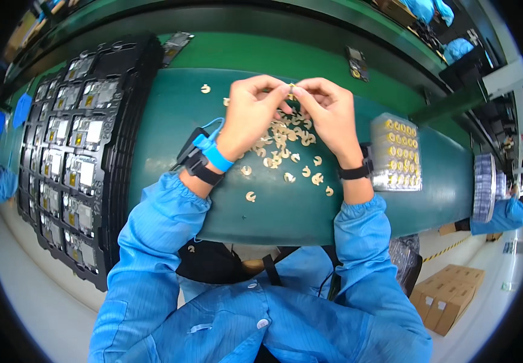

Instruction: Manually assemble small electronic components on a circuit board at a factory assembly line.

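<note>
My left hand (pixel 250 112) and my right hand (pixel 332 114) meet over the far part of the green table mat (pixel 285 218). Thumbs and fingertips of both are pinched around one small yellowish piece (pixel 292 91), which the fingers partly cover. Below them lies a loose heap of small cream-coloured, notched round pieces (pixel 282 136); several more are scattered nearer to me and to the left. To the right of my right wrist stands a clear plastic tray (pixel 397 183) holding rows of round yellow pieces (pixel 401 151) in its pockets.
Stacked black trays (pixel 107 160) with circuit boards rise along the left. One board (pixel 177 45) lies at the far left, another (pixel 357 63) at the far right on the green strip. White reels (pixel 484 187) stand at the right end. Cardboard boxes (pixel 449 296) sit on the floor.
</note>
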{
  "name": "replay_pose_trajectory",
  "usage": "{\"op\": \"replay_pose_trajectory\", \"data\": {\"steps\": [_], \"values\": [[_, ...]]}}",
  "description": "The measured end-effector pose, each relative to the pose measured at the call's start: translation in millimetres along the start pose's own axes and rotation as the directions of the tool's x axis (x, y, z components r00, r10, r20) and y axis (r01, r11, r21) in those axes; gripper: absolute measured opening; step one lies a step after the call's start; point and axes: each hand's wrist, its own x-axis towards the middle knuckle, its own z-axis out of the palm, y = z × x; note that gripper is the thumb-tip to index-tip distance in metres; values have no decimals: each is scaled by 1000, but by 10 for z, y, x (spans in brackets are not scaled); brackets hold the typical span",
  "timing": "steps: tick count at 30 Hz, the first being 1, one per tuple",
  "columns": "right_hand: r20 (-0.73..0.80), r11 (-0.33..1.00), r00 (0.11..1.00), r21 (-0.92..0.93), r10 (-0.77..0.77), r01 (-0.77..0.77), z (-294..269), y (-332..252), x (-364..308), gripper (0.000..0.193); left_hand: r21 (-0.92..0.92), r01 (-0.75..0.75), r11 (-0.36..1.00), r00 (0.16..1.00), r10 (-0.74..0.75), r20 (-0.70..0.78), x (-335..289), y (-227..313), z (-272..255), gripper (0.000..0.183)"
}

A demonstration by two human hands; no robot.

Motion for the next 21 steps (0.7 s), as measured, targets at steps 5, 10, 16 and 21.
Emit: {"op": "replay_pose_trajectory", "data": {"steps": [5, 10, 16, 21], "values": [[-120, 979, 991, 199, 65, -40, 68, 208, 249, 14, 123, -58, 991, 980, 80, -183, -24, 19, 43, 42], [51, 993, 998, -116, -22, 28, 569, 486, 1247, 49, 3, -185, 983, 910, 172, -378, 51, 144, -111, 43], [258, 815, 948, -499, -184, 294, 1761, 819, 2107, 93, -12, -273, 962, 807, 222, -547, 114, 152, -183, 29], [65, 825, 973, -519, -222, 223, 1981, 908, 2091, 97, -40, -299, 953, 782, 221, -582, 103, 199, -189, 25]]}}
